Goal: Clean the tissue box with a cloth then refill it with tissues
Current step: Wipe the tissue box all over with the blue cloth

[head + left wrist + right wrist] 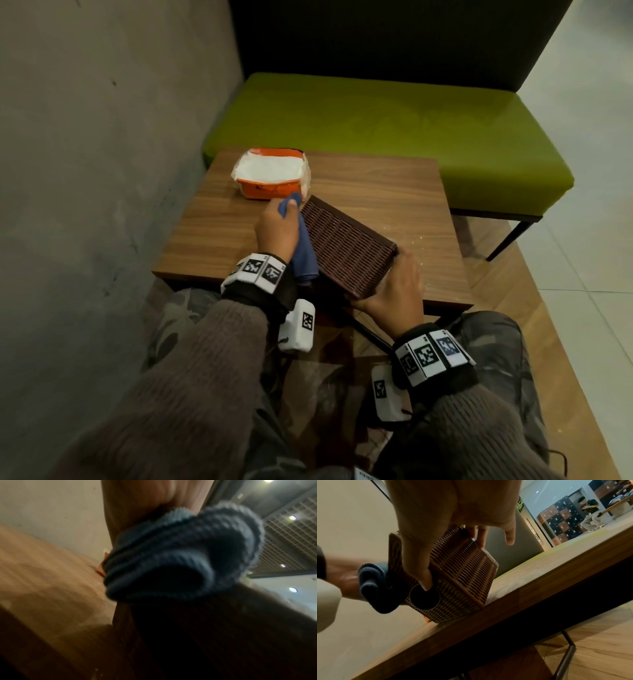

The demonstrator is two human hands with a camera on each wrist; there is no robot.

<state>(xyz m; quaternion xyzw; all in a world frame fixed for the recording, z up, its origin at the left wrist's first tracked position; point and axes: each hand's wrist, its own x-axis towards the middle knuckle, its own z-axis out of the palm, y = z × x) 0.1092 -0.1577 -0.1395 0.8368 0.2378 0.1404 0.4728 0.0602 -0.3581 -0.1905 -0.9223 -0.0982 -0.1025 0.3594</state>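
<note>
A dark brown woven tissue box (346, 245) (462, 566) stands tilted on one edge on the wooden table (394, 185). My right hand (394, 291) (453, 513) grips its near end, thumb beside a round hole (425, 597) in one face. My left hand (275, 228) holds a bunched blue cloth (303, 253) (180, 555) (373, 586) pressed against the box's left side. An opened orange pack of white tissues (272, 173) lies at the table's far left.
A green bench seat (394, 126) with a dark backrest runs behind the table. A grey wall (85, 137) stands close on the left. The table's near edge (513, 608) is just under the box. Black metal table legs (565, 655) stand on the wood floor.
</note>
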